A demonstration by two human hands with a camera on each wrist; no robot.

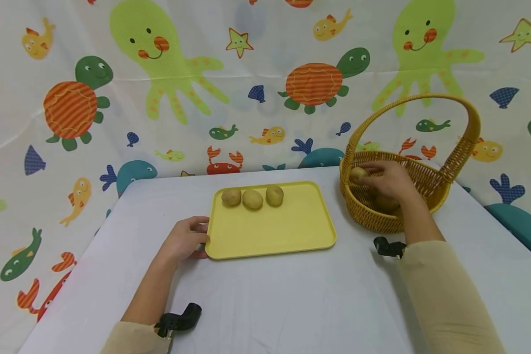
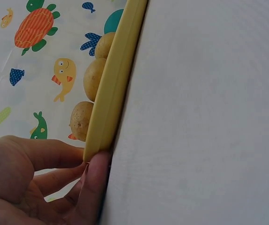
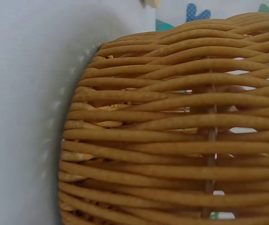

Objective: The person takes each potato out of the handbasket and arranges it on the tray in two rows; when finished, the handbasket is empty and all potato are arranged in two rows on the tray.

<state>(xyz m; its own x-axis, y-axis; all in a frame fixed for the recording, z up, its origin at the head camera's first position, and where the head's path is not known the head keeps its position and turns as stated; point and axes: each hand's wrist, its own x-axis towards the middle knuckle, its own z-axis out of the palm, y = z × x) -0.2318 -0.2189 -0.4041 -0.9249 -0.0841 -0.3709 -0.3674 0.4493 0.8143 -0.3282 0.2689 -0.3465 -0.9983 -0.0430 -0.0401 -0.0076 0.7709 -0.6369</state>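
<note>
Three potatoes [image 1: 252, 199] sit in a row along the far side of a yellow tray [image 1: 287, 228]. My left hand [image 1: 187, 239] grips the tray's left edge, and the left wrist view shows the thumb and fingers about the tray's rim [image 2: 107, 112]. Over at the right, my right hand [image 1: 391, 181] reaches inside a wicker basket [image 1: 376, 223] and holds a potato [image 1: 357, 174] near its left wall. Another potato [image 1: 386, 203] lies lower in the basket, partly hidden by the hand and rim. In the right wrist view, woven basket wall [image 3: 172, 136] blocks the hand.
A tall arched handle [image 1: 462, 147] rises over the basket. White cloth [image 1: 270, 305] covers the table, and a curtain printed with sea animals [image 1: 256, 113] hangs behind it. Each wrist carries a small black camera mount [image 1: 179, 319].
</note>
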